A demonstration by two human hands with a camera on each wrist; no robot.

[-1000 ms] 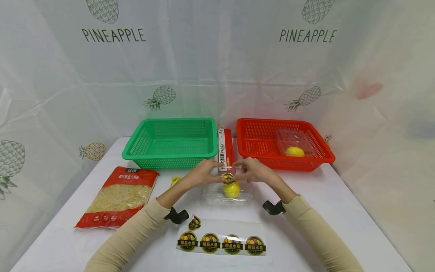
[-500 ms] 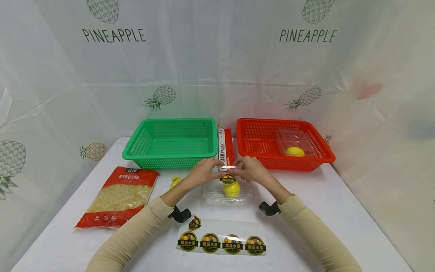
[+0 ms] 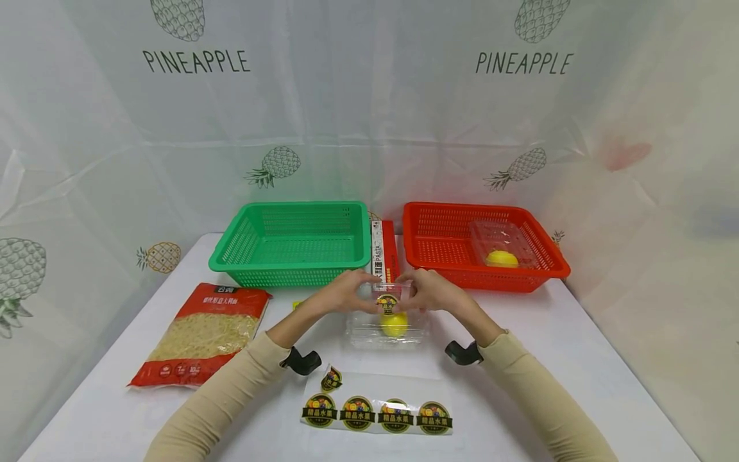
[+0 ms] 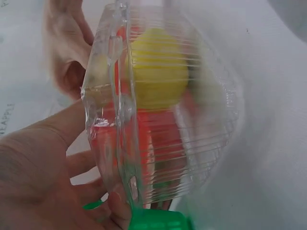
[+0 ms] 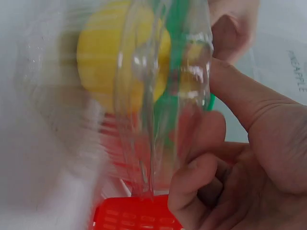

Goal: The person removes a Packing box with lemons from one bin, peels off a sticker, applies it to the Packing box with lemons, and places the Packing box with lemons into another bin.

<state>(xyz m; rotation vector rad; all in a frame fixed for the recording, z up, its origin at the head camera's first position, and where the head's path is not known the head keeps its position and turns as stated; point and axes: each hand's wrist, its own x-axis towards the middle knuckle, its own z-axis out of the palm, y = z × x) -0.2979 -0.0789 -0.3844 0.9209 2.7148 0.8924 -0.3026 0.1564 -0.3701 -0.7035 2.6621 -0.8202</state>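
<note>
Far from the sides of the white table, left hand and right hand grip a clear plastic box, long side left-to-right.

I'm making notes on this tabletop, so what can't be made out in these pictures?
Small yellow item, head view: mostly hidden behind the left forearm.
Fine print on the pasta bag, head view: too small.
Base of the clear clamshell, right wrist view: blurred.
Green basket, left wrist view: mostly cut off by the bottom edge.
</note>
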